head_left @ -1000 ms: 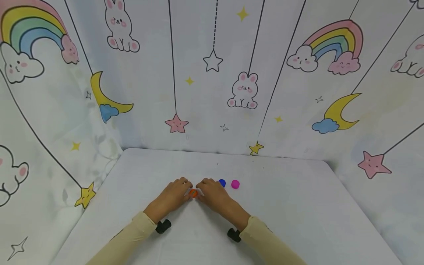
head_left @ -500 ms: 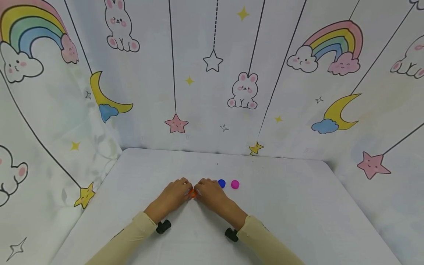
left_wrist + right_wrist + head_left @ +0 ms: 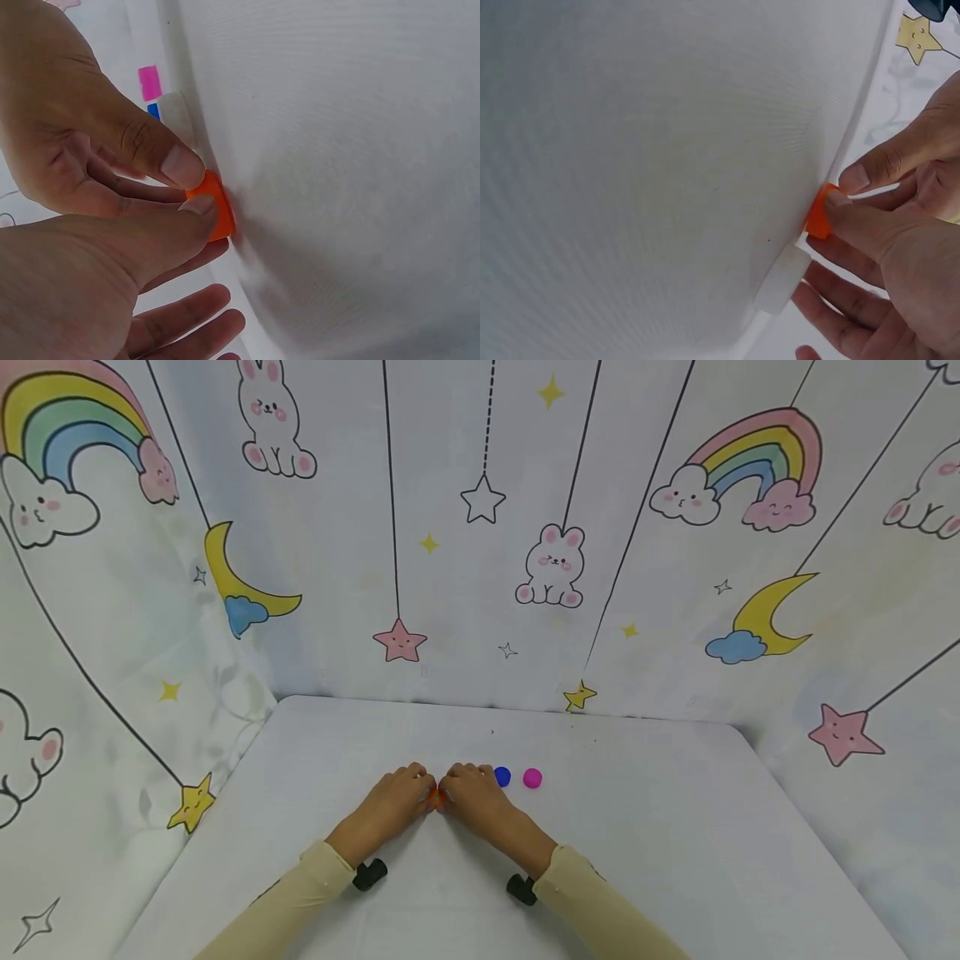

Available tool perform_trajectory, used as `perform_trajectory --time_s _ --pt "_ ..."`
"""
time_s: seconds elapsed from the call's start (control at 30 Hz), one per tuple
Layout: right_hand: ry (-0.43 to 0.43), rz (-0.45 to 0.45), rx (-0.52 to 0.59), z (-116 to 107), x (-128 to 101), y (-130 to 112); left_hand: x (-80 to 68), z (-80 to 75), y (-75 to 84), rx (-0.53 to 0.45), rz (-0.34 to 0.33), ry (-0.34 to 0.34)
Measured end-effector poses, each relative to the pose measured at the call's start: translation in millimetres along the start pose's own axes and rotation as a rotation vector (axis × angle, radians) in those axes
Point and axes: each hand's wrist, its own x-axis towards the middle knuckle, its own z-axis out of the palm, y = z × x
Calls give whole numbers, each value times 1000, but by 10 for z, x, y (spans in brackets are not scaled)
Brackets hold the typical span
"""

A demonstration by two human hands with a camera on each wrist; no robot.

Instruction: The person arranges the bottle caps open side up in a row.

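White cloth printed with rainbows, moons, stars and rabbits hangs behind and beside a white tabletop [image 3: 675, 827] in the head view. On it, near the middle, the left hand [image 3: 390, 810] and the right hand [image 3: 480, 806] meet fingertip to fingertip over a small orange cap [image 3: 436, 799], which shows only as a sliver between them. Just to the right of the right hand lie a blue cap [image 3: 502, 777] and, beside it, a pink cap [image 3: 532, 777], the two close but apart. Both forearms wear pale yellow sleeves [image 3: 285, 902], each with a black camera mount at the wrist. From the left wrist view, the orange cap [image 3: 214, 206] rests on its edge against the tabletop [image 3: 345, 180], pinched between the thumbs of the two hands; the left hand [image 3: 90, 285] has its grip closed on the cap with the thumb, while its other fingers lie loosely below. The pink cap [image 3: 149, 82] and blue cap [image 3: 154, 111] sit farther along, and a whitish cap [image 3: 177, 120] lies just beside them. From the right wrist view, the right hand [image 3: 907, 270] pinches the orange cap [image 3: 817, 214] with its thumb, its grip grasping the cap, opposite the other hand's thumb. The whitish cap [image 3: 781, 281] lies on the tabletop [image 3: 645, 165] just below the orange one.
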Motion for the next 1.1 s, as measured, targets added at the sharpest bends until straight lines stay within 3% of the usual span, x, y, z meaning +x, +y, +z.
perform_trajectory --time_s 0.27,0.6,0.97,1.1 --pt "-62 1 7 -150 22 -2 7 -67 -8 11 28 18" --pt "-103 16 195 -223 21 48 22 -156 18 27 84 82" --pt "-98 18 271 -223 11 97 47 -135 -23 0 83 111" --pt "-86 21 290 -232 7 108 64 -132 -56 -48 38 95"
